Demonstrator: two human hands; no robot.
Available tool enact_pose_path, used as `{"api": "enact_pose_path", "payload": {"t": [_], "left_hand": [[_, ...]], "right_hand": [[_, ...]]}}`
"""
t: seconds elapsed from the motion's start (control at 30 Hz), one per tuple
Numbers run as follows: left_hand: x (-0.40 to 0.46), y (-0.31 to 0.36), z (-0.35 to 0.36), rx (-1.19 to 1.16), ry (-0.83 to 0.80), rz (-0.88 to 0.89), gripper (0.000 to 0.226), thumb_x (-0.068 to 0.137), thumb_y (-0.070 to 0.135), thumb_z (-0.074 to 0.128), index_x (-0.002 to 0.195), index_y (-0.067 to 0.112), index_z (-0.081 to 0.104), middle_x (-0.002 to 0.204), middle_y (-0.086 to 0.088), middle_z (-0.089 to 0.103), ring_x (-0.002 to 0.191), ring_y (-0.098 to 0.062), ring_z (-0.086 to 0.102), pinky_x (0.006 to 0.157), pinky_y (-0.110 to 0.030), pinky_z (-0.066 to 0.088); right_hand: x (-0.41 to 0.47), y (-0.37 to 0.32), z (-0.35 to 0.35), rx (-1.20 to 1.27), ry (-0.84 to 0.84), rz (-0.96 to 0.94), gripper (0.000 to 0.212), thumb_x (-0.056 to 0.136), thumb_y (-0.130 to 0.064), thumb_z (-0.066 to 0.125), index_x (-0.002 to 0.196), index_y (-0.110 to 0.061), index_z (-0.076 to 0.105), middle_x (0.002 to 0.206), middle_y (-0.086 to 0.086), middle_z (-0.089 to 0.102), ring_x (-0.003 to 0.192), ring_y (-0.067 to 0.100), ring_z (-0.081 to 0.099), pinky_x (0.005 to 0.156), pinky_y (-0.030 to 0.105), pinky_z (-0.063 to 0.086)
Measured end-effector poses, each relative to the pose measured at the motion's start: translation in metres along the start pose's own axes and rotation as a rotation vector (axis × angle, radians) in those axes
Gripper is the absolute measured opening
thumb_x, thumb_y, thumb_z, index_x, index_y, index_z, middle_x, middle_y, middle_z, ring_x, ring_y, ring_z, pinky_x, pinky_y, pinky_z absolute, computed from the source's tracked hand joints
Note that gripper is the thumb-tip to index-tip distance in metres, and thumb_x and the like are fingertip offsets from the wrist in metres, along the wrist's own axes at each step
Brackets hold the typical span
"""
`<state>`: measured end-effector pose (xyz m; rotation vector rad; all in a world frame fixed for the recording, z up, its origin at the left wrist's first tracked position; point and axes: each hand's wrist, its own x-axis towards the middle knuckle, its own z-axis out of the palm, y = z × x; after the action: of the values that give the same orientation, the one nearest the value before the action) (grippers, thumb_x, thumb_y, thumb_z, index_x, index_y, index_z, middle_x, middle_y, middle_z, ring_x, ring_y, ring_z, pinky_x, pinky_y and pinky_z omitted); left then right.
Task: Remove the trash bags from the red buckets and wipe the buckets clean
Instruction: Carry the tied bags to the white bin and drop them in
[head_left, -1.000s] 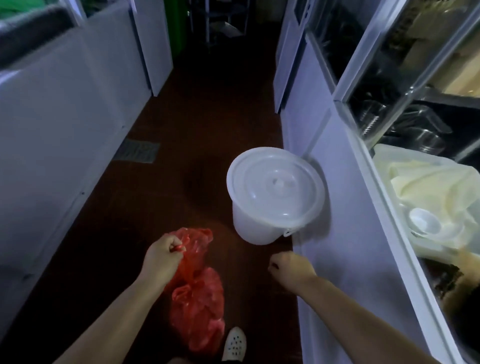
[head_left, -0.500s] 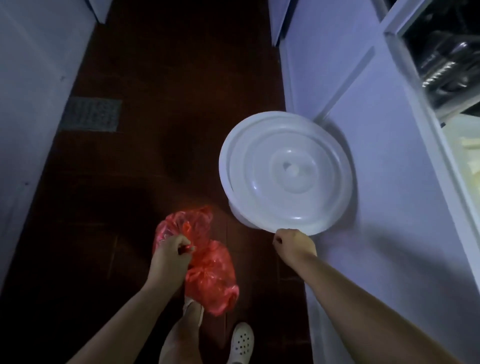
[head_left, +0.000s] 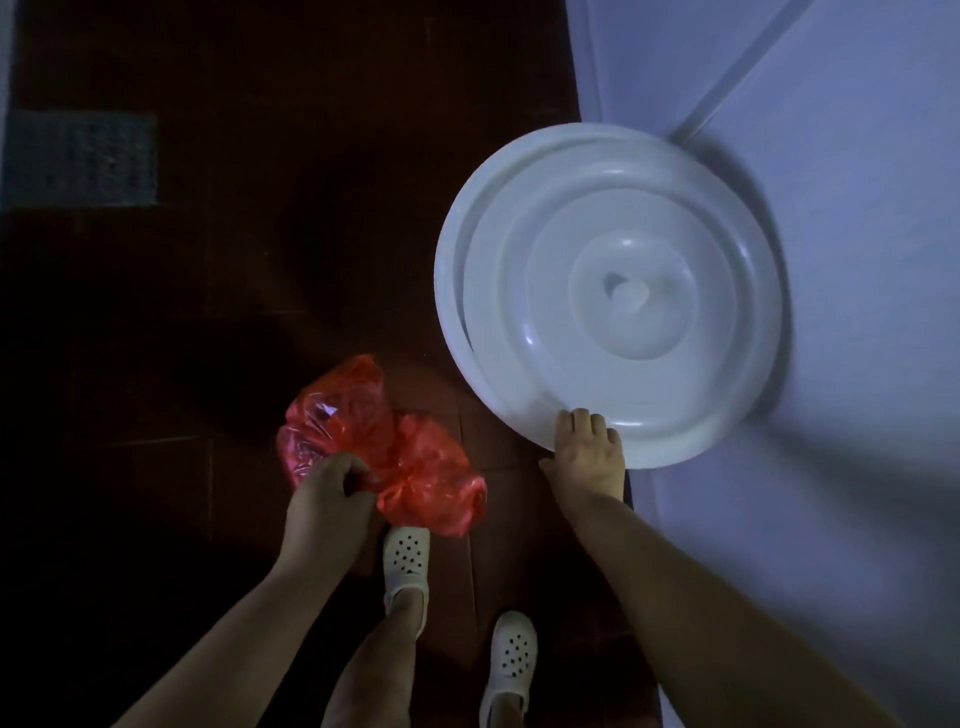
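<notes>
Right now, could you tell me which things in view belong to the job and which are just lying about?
Job:
- red trash bags, gripped by left hand
- white lid, right hand at its rim

Lying about:
- grey floor grate
- white cabinet

Two red trash bags (head_left: 382, 452), bunched together. One white lid (head_left: 608, 293). Two hands: left hand (head_left: 330, 501), right hand (head_left: 589, 454). Two white perforated clogs (head_left: 407, 564). One grey floor mat (head_left: 80, 158).
</notes>
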<state>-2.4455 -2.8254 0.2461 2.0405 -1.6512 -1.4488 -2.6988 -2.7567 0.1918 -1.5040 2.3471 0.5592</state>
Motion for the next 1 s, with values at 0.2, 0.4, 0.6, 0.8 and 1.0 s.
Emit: {"api": "enact_pose_path", "payload": {"t": [0.2,0.4,0.6,0.8,1.0], "left_hand": [[0.010,-0.001,-0.009,-0.037,-0.002,-0.043,0.032,0.076,0.001,0.064,0.068,0.030,0.056,0.069,0.007,0.062,0.064,-0.011,0.058,0.057,-0.028,0.043],[0.011,-0.002,-0.031,-0.032,0.015,-0.061,0.032,0.074,0.001,0.063,0.069,0.032,0.056,0.064,0.004,0.062,0.058,-0.010,0.058,0.052,-0.025,0.041],[-0.005,0.016,-0.056,-0.054,0.014,-0.096,0.025,0.074,0.004,0.067,0.076,0.027,0.058,0.063,0.008,0.061,0.053,-0.007,0.058,0.047,-0.022,0.039],[-0.030,0.059,-0.092,-0.095,0.048,-0.053,0.026,0.078,0.002,0.063,0.077,0.027,0.058,0.066,0.003,0.060,0.056,-0.016,0.056,0.052,-0.030,0.043],[-0.059,0.138,-0.128,-0.106,0.175,0.163,0.025,0.080,0.002,0.063,0.071,0.024,0.057,0.071,0.014,0.055,0.070,-0.007,0.054,0.058,-0.012,0.033]], "right_hand": [[0.002,0.002,-0.002,-0.079,0.216,-0.055,0.039,0.046,-0.001,0.082,0.081,-0.002,0.063,0.071,0.011,0.058,0.063,0.026,0.057,0.057,0.033,0.048],[-0.003,0.011,-0.027,-0.028,0.281,-0.180,0.037,0.037,0.004,0.072,0.072,0.000,0.060,0.067,0.014,0.055,0.058,0.031,0.054,0.050,0.034,0.045],[-0.022,0.029,-0.091,-0.086,0.393,-0.267,0.033,0.039,-0.004,0.074,0.070,-0.003,0.063,0.070,0.011,0.058,0.062,0.030,0.057,0.055,0.036,0.048],[-0.025,0.052,-0.170,-0.093,0.576,-0.323,0.018,0.053,0.008,0.056,0.067,-0.001,0.063,0.066,0.013,0.059,0.059,0.029,0.060,0.053,0.031,0.050],[-0.030,0.082,-0.240,0.089,0.608,-0.189,0.033,0.045,0.016,0.078,0.071,0.003,0.063,0.067,0.018,0.059,0.060,0.035,0.061,0.044,0.033,0.047]]}}
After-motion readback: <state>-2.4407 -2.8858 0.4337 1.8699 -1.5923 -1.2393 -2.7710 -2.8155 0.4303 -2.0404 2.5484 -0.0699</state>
